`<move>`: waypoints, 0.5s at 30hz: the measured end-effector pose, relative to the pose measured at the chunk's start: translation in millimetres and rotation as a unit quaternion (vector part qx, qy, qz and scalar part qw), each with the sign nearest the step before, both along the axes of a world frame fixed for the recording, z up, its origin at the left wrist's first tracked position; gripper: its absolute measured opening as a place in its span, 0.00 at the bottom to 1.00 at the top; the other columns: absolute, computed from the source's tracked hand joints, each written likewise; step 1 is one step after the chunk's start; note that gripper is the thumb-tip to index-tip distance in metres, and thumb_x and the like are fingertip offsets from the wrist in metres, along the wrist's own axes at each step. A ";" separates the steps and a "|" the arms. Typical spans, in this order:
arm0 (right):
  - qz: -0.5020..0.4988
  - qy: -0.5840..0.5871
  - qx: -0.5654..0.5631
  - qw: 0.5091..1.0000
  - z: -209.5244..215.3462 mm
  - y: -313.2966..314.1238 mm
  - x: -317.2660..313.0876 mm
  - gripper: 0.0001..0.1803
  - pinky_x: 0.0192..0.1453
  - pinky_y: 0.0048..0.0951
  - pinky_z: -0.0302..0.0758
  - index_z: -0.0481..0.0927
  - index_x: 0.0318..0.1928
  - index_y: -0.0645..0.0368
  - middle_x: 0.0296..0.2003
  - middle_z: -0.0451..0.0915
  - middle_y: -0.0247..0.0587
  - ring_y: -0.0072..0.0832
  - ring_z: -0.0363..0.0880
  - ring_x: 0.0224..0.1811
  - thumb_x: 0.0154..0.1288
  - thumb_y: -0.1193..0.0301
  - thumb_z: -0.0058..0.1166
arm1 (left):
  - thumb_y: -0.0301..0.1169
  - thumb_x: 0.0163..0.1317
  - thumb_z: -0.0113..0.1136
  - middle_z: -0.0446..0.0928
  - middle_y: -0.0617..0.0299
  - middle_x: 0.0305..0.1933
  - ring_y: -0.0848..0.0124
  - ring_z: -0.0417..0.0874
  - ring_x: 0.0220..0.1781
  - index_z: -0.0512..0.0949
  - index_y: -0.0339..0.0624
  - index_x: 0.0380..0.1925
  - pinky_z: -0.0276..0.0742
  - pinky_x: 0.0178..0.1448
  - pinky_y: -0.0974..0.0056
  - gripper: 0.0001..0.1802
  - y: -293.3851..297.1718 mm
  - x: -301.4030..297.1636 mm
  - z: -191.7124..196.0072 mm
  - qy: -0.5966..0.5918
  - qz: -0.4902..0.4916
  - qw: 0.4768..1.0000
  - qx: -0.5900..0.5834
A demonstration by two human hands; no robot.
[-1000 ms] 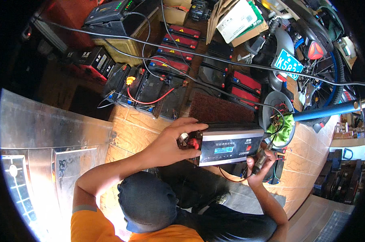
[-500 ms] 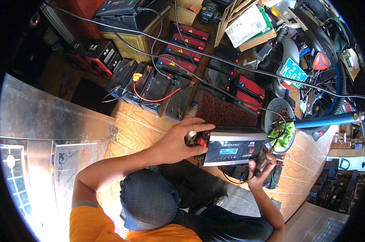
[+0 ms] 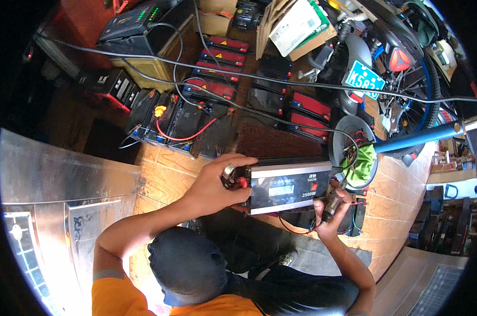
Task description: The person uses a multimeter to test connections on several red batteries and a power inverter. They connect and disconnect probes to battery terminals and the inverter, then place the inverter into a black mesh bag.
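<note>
Leftward slides everything in our head view since half a second ago, box and hands together with the floor behind them, so we read that as our view swinging rather than the work shifting! One change on the silver-and-black box (image 3: 301,181): its display (image 3: 281,190), blue before, now glares nearly white. We have that box at the centre, its front facing us, the red switch (image 3: 314,187) toward its right end. Our left hand (image 3: 212,184) clamps the left end, fingers over the top edge, thumb along the front, right beside a red terminal (image 3: 242,182). Over to our right hand (image 3: 331,226), curled around a dark tool (image 3: 330,204) near the box's lower right corner; whether those fingers also press the box, we cannot tell. A thin wire (image 3: 288,225) loops below the box toward that tool. Just beyond the right end we spot a grey bucket (image 3: 337,142) with a green cloth (image 3: 360,167) in it and a blue tube (image 3: 423,138) reaching away to the right. Behind the box lies a dark brown mat (image 3: 272,141), and farther back we find a row of red-topped batteries (image 3: 225,56), with black cables (image 3: 259,79) strung across above them
</note>
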State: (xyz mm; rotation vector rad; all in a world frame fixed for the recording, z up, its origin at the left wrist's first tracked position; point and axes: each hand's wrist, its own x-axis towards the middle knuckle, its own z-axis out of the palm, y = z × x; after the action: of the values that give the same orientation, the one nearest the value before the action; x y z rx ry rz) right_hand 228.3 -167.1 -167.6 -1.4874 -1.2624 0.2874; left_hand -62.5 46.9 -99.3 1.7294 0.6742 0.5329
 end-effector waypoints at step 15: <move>-0.061 -0.036 -0.027 0.997 20.7 24.3 -4.0 0.33 0.58 0.36 0.79 0.65 0.65 0.58 0.63 0.77 0.54 0.33 0.82 0.50 0.70 0.63 0.70 | 0.25 0.61 0.75 0.83 0.69 0.39 0.82 0.78 0.34 0.78 0.42 0.67 0.77 0.40 0.73 0.33 23.9 6.5 1.8 0.037 0.029 0.983 -0.176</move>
State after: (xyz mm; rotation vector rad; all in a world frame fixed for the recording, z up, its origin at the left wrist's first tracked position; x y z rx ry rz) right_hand 224.3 -142.8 -146.9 -1.6259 -1.2224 0.1903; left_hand -56.0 70.9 -97.5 1.4056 0.8206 0.3644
